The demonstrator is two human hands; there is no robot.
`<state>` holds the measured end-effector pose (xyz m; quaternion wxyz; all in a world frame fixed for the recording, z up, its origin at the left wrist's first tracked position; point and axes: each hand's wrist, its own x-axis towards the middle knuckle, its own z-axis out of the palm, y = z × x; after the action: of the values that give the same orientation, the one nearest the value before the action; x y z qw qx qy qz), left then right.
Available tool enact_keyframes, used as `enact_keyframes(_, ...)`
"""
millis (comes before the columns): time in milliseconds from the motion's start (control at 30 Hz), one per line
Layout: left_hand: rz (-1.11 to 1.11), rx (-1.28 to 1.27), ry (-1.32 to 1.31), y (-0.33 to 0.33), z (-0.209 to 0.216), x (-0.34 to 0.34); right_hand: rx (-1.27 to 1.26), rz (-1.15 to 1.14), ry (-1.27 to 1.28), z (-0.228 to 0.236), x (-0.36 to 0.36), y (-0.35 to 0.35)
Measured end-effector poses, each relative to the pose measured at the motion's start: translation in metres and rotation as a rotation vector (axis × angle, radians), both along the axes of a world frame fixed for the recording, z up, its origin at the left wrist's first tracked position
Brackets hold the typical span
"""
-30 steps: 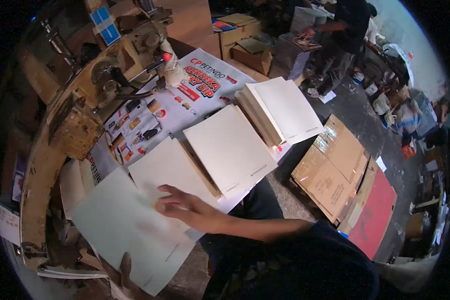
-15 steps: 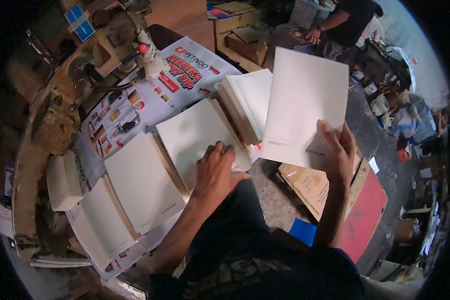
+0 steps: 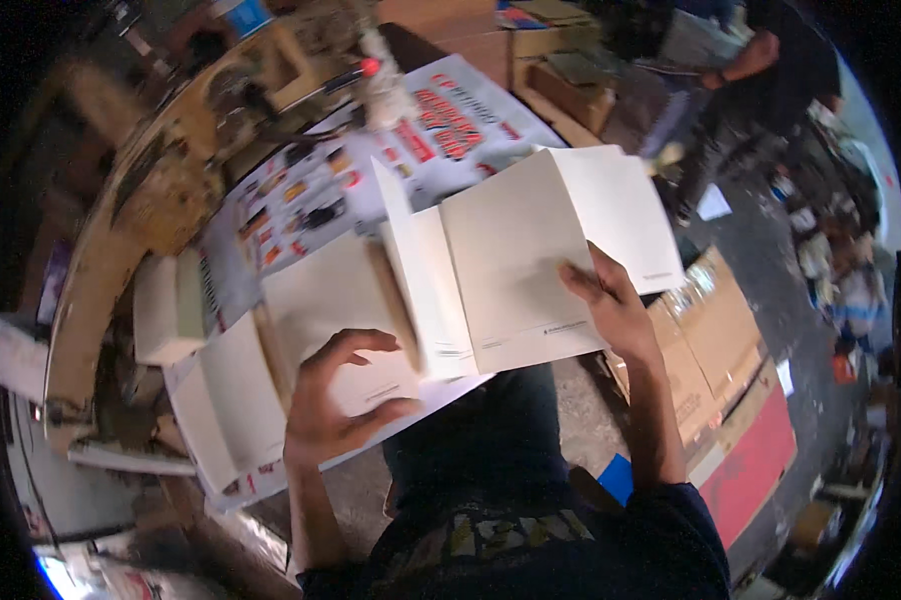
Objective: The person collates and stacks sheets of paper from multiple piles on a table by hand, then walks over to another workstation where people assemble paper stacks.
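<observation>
My right hand (image 3: 616,305) grips the right edge of a cream printed sheet (image 3: 516,260), its thumb on the face and its fingers behind. A narrow cream flap (image 3: 426,290) stands up along that sheet's left side; whether the two are joined I cannot tell. My left hand (image 3: 341,395) has thumb and fingers spread apart, holding nothing, over the lower part of a stack of cream sheets (image 3: 326,290). Further left lies another stack of cream sheets (image 3: 226,395). Behind the held sheet, to the right, is one more cream stack (image 3: 621,215).
A printed poster (image 3: 321,190) covers the table. A thick paper block (image 3: 166,310) stands at the left. Beyond it are a worn machine frame (image 3: 161,205) and a white string-wrapped bottle shape (image 3: 383,95). Cardboard (image 3: 711,345) and a red board (image 3: 756,455) lie right. Another person (image 3: 771,90) is at far right.
My right hand has brought the sheet down and left, over the row of stacks. The left hand has moved left off the middle stack, its fingers spread. The view has shifted.
</observation>
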<state>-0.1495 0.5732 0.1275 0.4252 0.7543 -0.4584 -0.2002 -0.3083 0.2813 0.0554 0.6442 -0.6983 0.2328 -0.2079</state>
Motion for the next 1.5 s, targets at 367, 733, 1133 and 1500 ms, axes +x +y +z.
enact_keyframes(367, 0.133, 0.171, -0.088, 0.067, -0.032, 0.018, 0.355, -0.111, 0.235, -0.004, 0.036, 0.015)
enact_keyframes(733, 0.420, 0.094, -0.131, 0.197, -0.003, 0.009, 0.095, 0.008, 0.080, 0.015, 0.067, 0.110)
enact_keyframes(1133, 0.691, 0.223, 0.149, 0.244, -0.039, 0.023, 0.431, 0.140, 0.195, 0.014, 0.108, 0.191)
enact_keyframes(1500, 1.105, -0.544, 0.208, 0.269, -0.081, -0.002, 0.298, -0.030, -0.128, 0.047, 0.119, 0.223)
